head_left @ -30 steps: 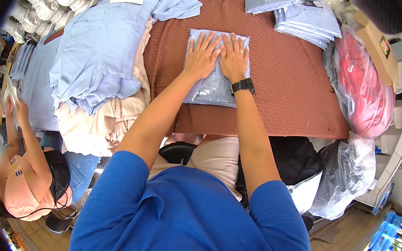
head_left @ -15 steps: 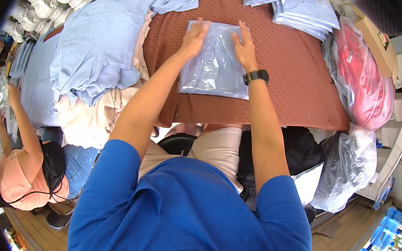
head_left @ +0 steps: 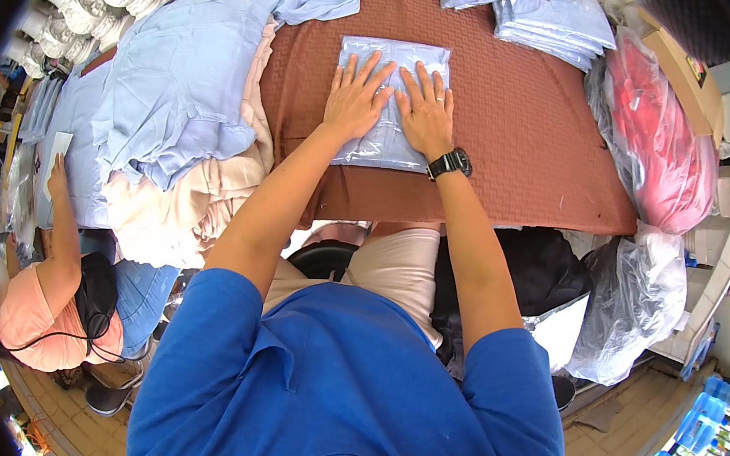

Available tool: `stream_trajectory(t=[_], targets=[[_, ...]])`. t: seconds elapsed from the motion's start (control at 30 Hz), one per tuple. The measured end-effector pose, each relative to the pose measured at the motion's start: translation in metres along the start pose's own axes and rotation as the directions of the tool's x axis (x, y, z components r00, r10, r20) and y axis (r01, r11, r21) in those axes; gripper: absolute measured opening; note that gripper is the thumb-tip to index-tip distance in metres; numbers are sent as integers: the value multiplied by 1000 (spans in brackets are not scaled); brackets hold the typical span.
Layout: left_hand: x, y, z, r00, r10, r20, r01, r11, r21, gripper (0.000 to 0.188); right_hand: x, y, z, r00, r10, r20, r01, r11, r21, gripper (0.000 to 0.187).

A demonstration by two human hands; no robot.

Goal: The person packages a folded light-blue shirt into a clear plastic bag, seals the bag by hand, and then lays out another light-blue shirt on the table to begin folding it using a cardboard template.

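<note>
Bagged light-blue garment (head_left: 387, 131) is touched by the left hand (head_left: 356, 105) and right hand (head_left: 427, 119), each grip spread flat; pressure is best applied evenly, middle outward.

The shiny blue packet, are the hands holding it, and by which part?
No, it isn't held. The left hand and right hand rest flat on top of the blue packet, gripping no edge.

packet (head_left: 386, 139) on table (head_left: 526, 138), clothes pile (head_left: 188, 67) to its left
</note>
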State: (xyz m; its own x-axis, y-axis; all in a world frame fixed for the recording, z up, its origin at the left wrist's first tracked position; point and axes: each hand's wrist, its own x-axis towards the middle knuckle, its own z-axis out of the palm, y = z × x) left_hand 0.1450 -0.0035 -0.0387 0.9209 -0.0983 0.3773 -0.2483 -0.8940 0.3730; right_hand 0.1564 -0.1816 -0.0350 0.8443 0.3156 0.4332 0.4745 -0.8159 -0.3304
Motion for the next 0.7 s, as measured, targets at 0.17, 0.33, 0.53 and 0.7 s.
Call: stream_trajectory(t=[0.17, 0.33, 0.53, 0.7], targets=[[36, -74, -3, 938, -346, 38, 324, 830, -454, 56, 41, 24, -8, 992, 125, 10, -124, 970, 209, 58], [65, -69, -9, 808, -588, 14, 534, 723, -437, 73, 92, 79, 4, 912, 410, 20, -403, 886, 228, 66], [84, -70, -23, 706, -650, 283, 691, 545, -474, 57, 112, 82, 11, 784, 497, 372, -621, 628, 469, 53], [76, -43, -53, 762, -491, 422, 606, 311, -732, 40, 99, 86, -13, 759, 509, 405, -632, 429, 645, 44]])
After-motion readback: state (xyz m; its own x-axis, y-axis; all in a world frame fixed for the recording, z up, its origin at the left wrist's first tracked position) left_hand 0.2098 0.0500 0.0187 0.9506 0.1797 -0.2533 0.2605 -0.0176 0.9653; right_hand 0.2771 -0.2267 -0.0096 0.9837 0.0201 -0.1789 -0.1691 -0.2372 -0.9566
